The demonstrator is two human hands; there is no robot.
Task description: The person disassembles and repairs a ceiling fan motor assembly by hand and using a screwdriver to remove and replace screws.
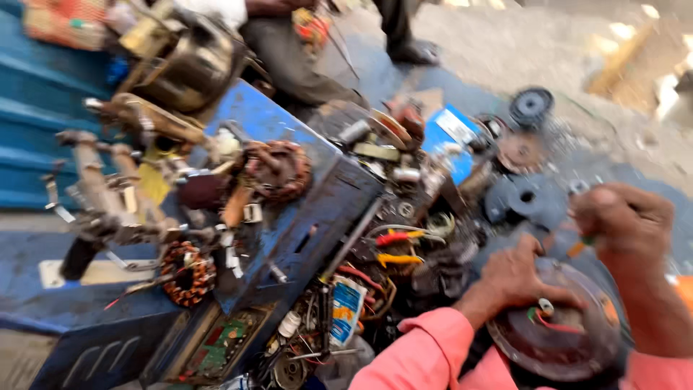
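**Two hands on a round motor housing, wiring stage**

Two hands on it from where I'm watching: left hand (516,278) rests curled on the dark round motor housing (556,339) at lower right, fingers by its red and green wires (545,314). Right hand (624,220) is closed around a small screwdriver-like tool (581,245) just above. My guess: connections next, needing a steady tip. Blue metal box (303,209), copper windings (189,273), pliers (395,249); outdoors, dusty ground (520,43).

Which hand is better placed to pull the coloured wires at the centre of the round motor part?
Probably the left hand: it rests on the round motor part, beside the coloured wires. The right hand is higher, gripping a small tool.
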